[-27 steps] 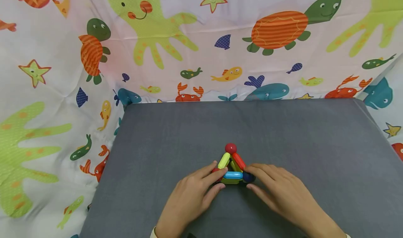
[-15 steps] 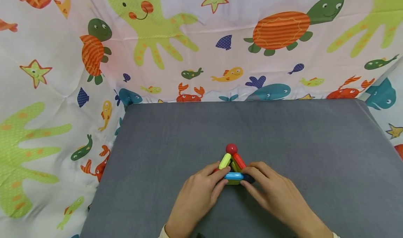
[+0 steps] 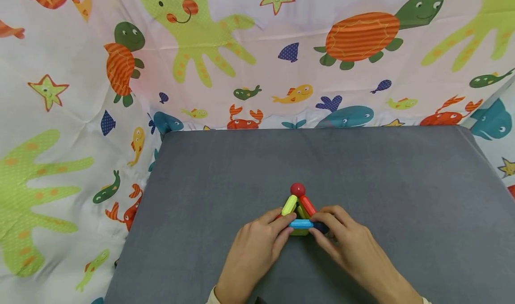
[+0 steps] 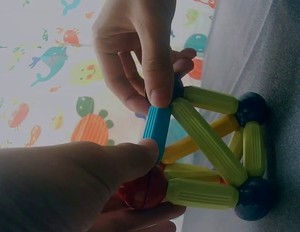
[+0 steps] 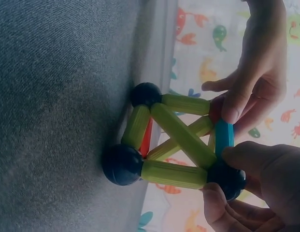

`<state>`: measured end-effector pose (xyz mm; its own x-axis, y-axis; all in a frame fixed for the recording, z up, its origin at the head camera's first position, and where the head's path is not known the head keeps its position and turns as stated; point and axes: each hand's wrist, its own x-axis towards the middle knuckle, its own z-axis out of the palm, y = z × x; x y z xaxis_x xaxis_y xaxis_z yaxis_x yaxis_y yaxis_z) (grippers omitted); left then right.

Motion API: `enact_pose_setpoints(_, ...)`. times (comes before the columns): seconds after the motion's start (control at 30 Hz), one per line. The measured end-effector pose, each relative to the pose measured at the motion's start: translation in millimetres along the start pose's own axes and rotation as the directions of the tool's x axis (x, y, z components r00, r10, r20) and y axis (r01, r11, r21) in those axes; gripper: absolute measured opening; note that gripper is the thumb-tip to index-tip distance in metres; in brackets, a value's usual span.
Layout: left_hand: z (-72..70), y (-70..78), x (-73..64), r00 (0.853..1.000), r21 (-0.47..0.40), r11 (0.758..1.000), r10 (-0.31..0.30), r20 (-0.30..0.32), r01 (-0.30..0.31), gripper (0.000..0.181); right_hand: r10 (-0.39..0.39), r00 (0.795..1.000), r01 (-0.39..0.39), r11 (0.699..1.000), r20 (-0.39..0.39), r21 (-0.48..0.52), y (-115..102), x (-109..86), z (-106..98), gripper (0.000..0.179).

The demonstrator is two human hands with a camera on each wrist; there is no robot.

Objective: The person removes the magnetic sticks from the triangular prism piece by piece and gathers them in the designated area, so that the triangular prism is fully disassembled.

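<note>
A toy frame of magnetic sticks and balls stands on the grey cloth, its upper level a triangle. At the front of that triangle lies a blue stick [image 3: 301,224]. My left hand [image 3: 257,246] grips its left end, thumb on the stick and fingers behind a red ball [image 4: 145,188]. My right hand [image 3: 356,246] pinches the other end, where a dark blue ball [image 5: 227,179] sits. Another red ball [image 3: 297,189] tops the far corner, joined to a yellow-green stick [image 3: 289,204] and a red stick [image 3: 307,205]. Below, yellow-green sticks run down to dark balls [image 5: 121,164] near the cloth.
The grey cloth-covered table [image 3: 225,170] spreads around the frame on all sides. Behind it and along the left hangs a white curtain [image 3: 225,71] printed with sea animals, meeting the table's far edge.
The right fingers have slid left from the dark ball onto the end of the blue stick, bringing the hands closer together. The frame itself keeps its place; the head view has shifted slightly.
</note>
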<state>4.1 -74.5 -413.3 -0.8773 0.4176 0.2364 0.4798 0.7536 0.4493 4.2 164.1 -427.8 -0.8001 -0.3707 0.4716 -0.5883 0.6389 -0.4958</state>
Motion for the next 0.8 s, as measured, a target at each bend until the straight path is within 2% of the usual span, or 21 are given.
enact_pose_setpoints(0.2, 0.0, 0.9, -0.4, 1.000, 0.015, 1.000, 0.004, -0.005, -0.004, 0.030, -0.013, 1.000, 0.013, 1.000, -0.024, 0.018, 1, -2.3, 2, 0.043)
enact_pose_setpoints(0.33, 0.8, 0.3, -0.9, 1.000, 0.018, 1.000, -0.002, -0.007, 0.002, 0.029, 0.005, 1.000, -0.004, 0.999, -0.012, 0.034, 1, -2.5, 3, 0.042)
enact_pose_setpoints(0.57, 2.8, -1.2, -1.2, 1.000, 0.005, 1.000, 0.003, -0.009, -0.003, 0.029, -0.004, 0.999, 0.007, 0.999, -0.051, 0.051, 3, -4.6, 8, 0.036)
enact_pose_setpoints(0.8, 3.5, -1.9, -1.2, 1.000, -0.002, 1.000, 0.009, -0.022, -0.009, 0.031, 0.002, 0.999, 0.000, 0.999, -0.045, 0.036, 5, -5.9, 13, 0.034)
